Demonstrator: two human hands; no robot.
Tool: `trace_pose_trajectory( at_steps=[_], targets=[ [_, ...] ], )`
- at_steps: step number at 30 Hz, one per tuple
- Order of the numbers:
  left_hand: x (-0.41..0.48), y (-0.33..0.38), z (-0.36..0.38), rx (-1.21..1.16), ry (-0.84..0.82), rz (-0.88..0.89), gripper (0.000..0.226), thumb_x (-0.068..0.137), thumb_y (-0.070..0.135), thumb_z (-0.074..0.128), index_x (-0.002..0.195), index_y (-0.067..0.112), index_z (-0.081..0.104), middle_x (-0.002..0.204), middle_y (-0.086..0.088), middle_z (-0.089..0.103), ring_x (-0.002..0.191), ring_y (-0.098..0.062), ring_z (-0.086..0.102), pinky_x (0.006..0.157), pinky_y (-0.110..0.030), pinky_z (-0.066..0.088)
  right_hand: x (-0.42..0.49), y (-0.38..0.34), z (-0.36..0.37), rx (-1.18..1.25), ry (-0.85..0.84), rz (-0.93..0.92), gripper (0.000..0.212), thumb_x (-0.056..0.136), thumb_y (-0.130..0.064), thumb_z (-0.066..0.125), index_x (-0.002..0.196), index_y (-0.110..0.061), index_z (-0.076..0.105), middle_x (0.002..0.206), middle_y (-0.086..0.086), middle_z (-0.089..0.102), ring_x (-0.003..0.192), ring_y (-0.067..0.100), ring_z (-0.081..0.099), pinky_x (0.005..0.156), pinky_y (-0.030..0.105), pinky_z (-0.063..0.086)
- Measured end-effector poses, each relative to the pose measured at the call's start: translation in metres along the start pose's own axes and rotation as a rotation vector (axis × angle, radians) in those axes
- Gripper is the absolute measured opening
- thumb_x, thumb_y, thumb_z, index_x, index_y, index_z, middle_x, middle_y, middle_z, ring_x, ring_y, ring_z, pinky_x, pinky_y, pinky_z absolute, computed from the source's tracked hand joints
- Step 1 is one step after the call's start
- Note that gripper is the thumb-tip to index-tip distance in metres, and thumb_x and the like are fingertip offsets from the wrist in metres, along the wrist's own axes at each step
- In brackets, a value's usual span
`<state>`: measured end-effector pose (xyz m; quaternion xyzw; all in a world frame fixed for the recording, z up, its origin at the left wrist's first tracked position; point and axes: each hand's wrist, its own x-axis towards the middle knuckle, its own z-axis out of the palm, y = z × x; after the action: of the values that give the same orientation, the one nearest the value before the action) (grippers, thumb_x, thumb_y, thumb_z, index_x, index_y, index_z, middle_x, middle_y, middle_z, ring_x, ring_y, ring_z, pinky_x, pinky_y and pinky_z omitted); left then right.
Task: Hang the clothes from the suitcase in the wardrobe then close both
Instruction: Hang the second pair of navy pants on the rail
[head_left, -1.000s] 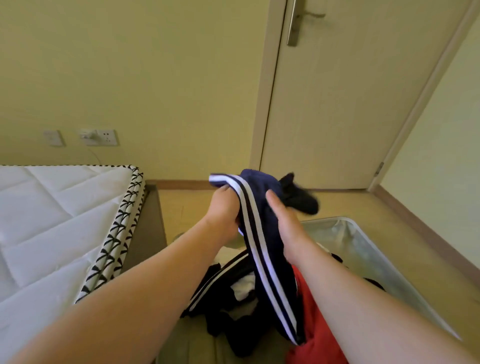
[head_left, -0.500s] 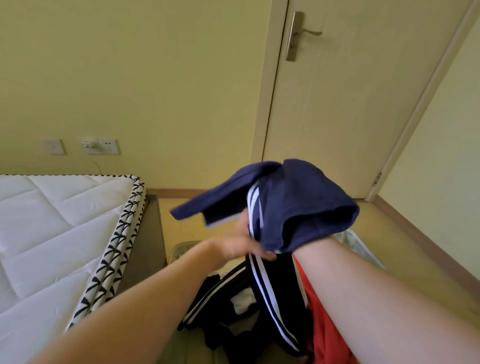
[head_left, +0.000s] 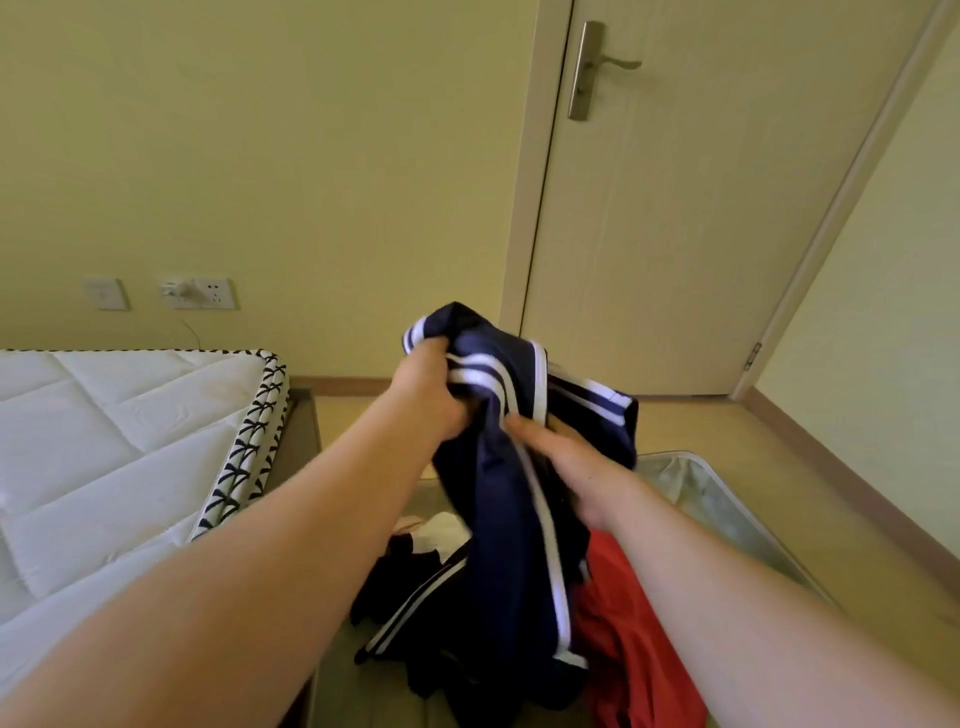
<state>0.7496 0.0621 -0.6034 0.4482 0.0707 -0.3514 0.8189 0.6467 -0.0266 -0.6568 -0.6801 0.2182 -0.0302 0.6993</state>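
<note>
I have both hands close together, each clamped on the one navy garment (head_left: 485, 493). The left hand (head_left: 426, 395) bunches its top edge, and the right hand (head_left: 576, 460) grips the cloth just beside and below. The garment is dark blue with paired white stripes and hangs crumpled above the open suitcase (head_left: 719, 501). Inside the suitcase lie one red garment (head_left: 623, 629), one white piece (head_left: 441, 535) and one dark striped heap (head_left: 410, 618).

We face a pale yellow wall (head_left: 311, 156) with a socket (head_left: 208, 293); a closed door (head_left: 675, 234) (steel lever handle (head_left: 613, 65)) stands far right, a white quilted mattress (head_left: 104, 441) left, tan floor (head_left: 701, 426) between.
</note>
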Motion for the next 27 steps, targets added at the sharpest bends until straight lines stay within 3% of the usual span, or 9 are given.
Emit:
trace_pose_trajectory(
  at_steps=[2, 4, 8, 12, 16, 20, 22, 24, 27],
  targets=[
    [-0.002, 0.011, 0.000, -0.058, -0.074, 0.053, 0.023, 0.094, 0.029, 0.053, 0.110, 0.013, 0.057, 0.086, -0.002, 0.064, 0.072, -0.020, 0.064, 0.049, -0.025, 0.054, 0.009, 0.008, 0.006, -0.114, 0.034, -0.001, 0.021, 0.078, -0.021, 0.074, 0.097, -0.021, 0.067, 0.095, 0.003, 0.073, 0.085, 0.017, 0.068, 0.075, 0.030, 0.053],
    [-0.008, 0.015, -0.001, 0.022, -0.211, 0.110, 0.023, 0.093, 0.031, 0.055, 0.104, 0.011, 0.059, 0.089, -0.007, 0.065, 0.076, -0.020, 0.063, 0.062, -0.031, 0.054, 0.015, 0.007, 0.016, -0.083, 0.140, 0.019, 0.022, 0.080, -0.019, 0.073, 0.100, -0.016, 0.067, 0.094, 0.004, 0.072, 0.083, 0.018, 0.067, 0.067, 0.026, 0.050],
    [-0.008, -0.012, -0.033, 0.627, -0.343, 0.270, 0.043, 0.083, 0.031, 0.067, 0.121, 0.017, 0.051, 0.115, -0.005, 0.062, 0.097, -0.015, 0.062, 0.081, -0.024, 0.051, 0.028, -0.013, 0.026, 0.378, 0.245, -0.003, 0.023, 0.085, -0.026, 0.065, 0.100, -0.009, 0.068, 0.094, 0.013, 0.072, 0.082, 0.028, 0.068, 0.080, 0.038, 0.055],
    [-0.017, -0.023, -0.066, 0.891, -0.356, 0.023, 0.028, 0.081, 0.028, 0.070, 0.105, 0.021, 0.058, 0.092, 0.002, 0.071, 0.080, -0.014, 0.068, 0.066, -0.024, 0.054, 0.036, -0.015, 0.022, 0.584, 0.310, 0.027, 0.040, 0.083, -0.040, 0.062, 0.112, -0.012, 0.065, 0.108, 0.013, 0.069, 0.093, 0.031, 0.067, 0.084, 0.042, 0.054],
    [0.003, -0.031, -0.060, 0.677, -0.049, 0.086, 0.021, 0.085, 0.022, 0.068, 0.098, 0.006, 0.064, 0.081, -0.008, 0.069, 0.069, -0.021, 0.065, 0.062, -0.026, 0.051, 0.029, 0.014, 0.029, 0.500, 0.177, 0.133, 0.053, 0.078, -0.053, 0.064, 0.114, -0.014, 0.067, 0.109, 0.013, 0.070, 0.097, 0.030, 0.067, 0.081, 0.039, 0.054],
    [0.026, -0.027, -0.049, 0.425, 0.192, 0.069, 0.042, 0.094, 0.020, 0.053, 0.130, -0.001, 0.051, 0.132, -0.017, 0.055, 0.118, -0.033, 0.055, 0.090, -0.028, 0.044, 0.003, 0.018, 0.029, 0.358, -0.096, 0.265, 0.044, 0.086, -0.048, 0.058, 0.111, -0.014, 0.070, 0.100, 0.010, 0.072, 0.093, 0.026, 0.067, 0.082, 0.033, 0.052],
    [0.021, -0.021, -0.045, 0.387, 0.259, 0.026, 0.039, 0.098, 0.010, 0.043, 0.135, 0.000, 0.046, 0.137, -0.015, 0.049, 0.127, -0.034, 0.046, 0.099, -0.029, 0.040, -0.010, 0.013, 0.023, 0.189, -0.149, 0.364, 0.044, 0.082, -0.048, 0.063, 0.112, -0.016, 0.069, 0.102, 0.007, 0.073, 0.096, 0.023, 0.068, 0.083, 0.031, 0.052],
    [0.000, -0.009, -0.032, 0.410, 0.283, -0.038, 0.030, 0.095, 0.007, 0.046, 0.123, 0.002, 0.055, 0.121, -0.015, 0.059, 0.117, -0.032, 0.054, 0.098, -0.036, 0.043, -0.019, -0.004, 0.019, 0.096, -0.132, 0.443, 0.042, 0.079, -0.042, 0.070, 0.110, -0.014, 0.070, 0.103, 0.008, 0.073, 0.097, 0.024, 0.068, 0.085, 0.033, 0.052],
    [-0.048, 0.021, -0.007, 0.380, 0.046, -0.256, 0.029, 0.094, 0.031, 0.048, 0.094, 0.007, 0.064, 0.080, -0.012, 0.068, 0.081, -0.028, 0.061, 0.076, -0.033, 0.048, -0.031, -0.047, 0.026, 0.156, 0.012, 0.428, 0.030, 0.082, -0.028, 0.068, 0.105, -0.009, 0.069, 0.097, 0.013, 0.072, 0.082, 0.026, 0.068, 0.069, 0.030, 0.052]
  ],
)
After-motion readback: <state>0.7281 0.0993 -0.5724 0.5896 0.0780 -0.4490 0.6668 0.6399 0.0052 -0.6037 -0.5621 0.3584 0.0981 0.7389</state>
